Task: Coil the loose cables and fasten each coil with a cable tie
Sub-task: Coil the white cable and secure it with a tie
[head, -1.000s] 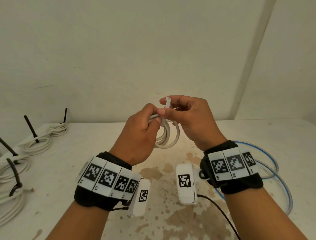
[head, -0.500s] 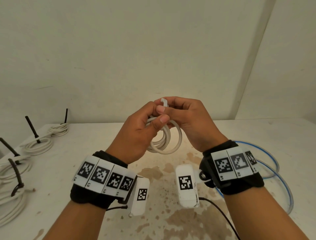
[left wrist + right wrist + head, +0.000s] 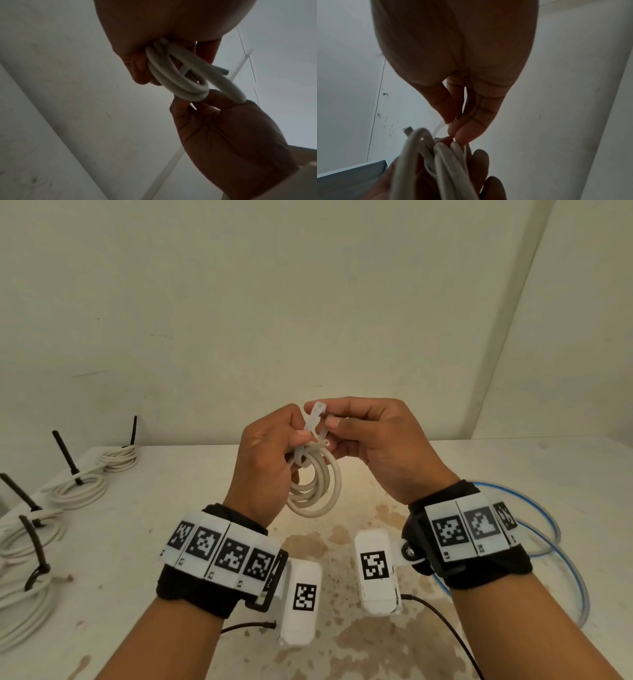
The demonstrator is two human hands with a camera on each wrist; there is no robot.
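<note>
Cream rubbery cable coil (image 3: 317, 486) hangs in the left hand's (image 3: 265, 462) grip above a stained white table (image 3: 342, 546); right hand (image 3: 378, 445) pinches a translucent cable tie (image 3: 314, 422). Pale plaster walls.

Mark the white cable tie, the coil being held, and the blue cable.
white cable tie (image 3: 315, 422), head view, on the strap just below its head.
coil (image 3: 334, 484), head view, on the outer loop's right side.
blue cable (image 3: 548, 529), head view, on the bend right of the right wrist.
</note>
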